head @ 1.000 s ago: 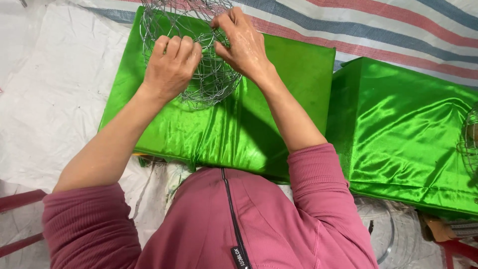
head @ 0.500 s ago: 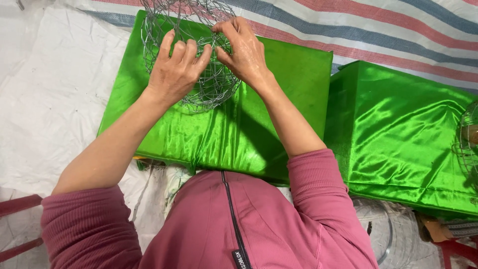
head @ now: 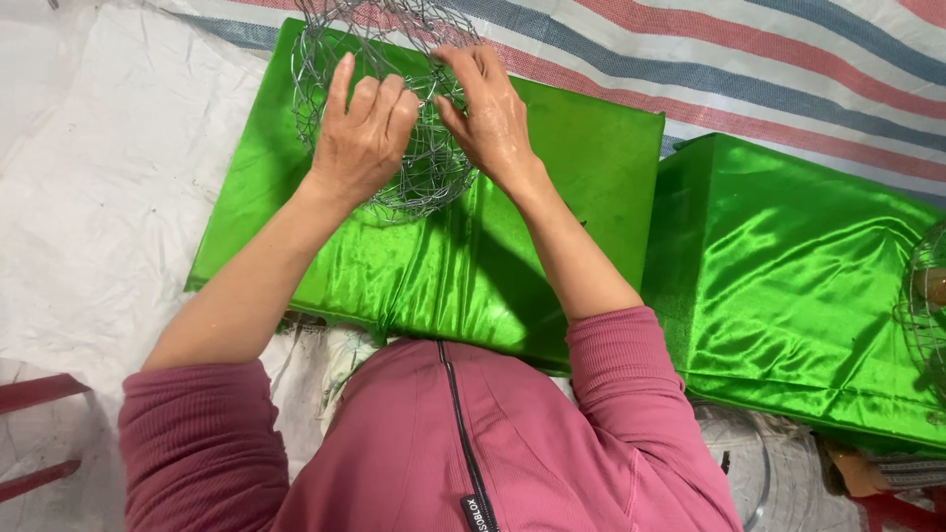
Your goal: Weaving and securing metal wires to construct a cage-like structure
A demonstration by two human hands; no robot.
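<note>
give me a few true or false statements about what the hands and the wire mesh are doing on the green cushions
1. Both hands are on the wire mesh form. True: the left hand and the right hand both grip it.
2. The mesh form sits over a red cushion. False: it is over the green satin cushion.
3. A second green cushion lies to the right. True.
4. The person wears gloves. False: both hands are bare, with pink sleeves pushed up.
5. The cloth behind the cushions is plain black. False: the striped cloth is white with red and blue.
</note>
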